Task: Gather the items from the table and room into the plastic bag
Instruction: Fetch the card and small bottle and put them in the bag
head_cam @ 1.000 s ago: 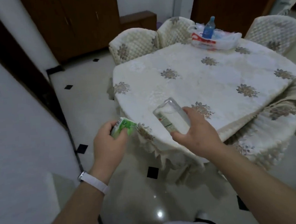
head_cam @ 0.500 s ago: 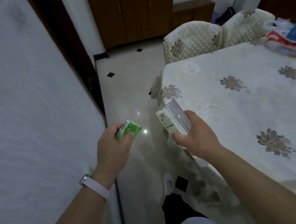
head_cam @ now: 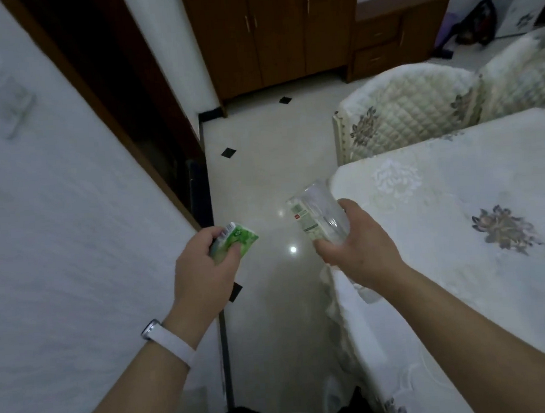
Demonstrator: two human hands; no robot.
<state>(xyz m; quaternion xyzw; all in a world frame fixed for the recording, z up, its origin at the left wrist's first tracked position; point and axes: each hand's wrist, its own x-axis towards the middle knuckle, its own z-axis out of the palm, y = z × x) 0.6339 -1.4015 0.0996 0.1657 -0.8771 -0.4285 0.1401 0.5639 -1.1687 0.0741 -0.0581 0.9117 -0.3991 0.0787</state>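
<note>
Fingers (head_cam: 327,247) of right hand (head_cam: 361,248) grip clear packet (head_cam: 317,214), long axis pointing up-left.

One camera only, worn on the person's head, looks forward and steeply down over both forearms, so the left hand (head_cam: 201,272) and right hand (head_cam: 358,248) sit close in the middle of the wide, bent picture. It faces along a strip of floor (head_cam: 262,174) between a white wall (head_cam: 56,221) on the left and the table (head_cam: 459,225) on the right, with a wooden cupboard (head_cam: 272,32) far off at the top.
</note>
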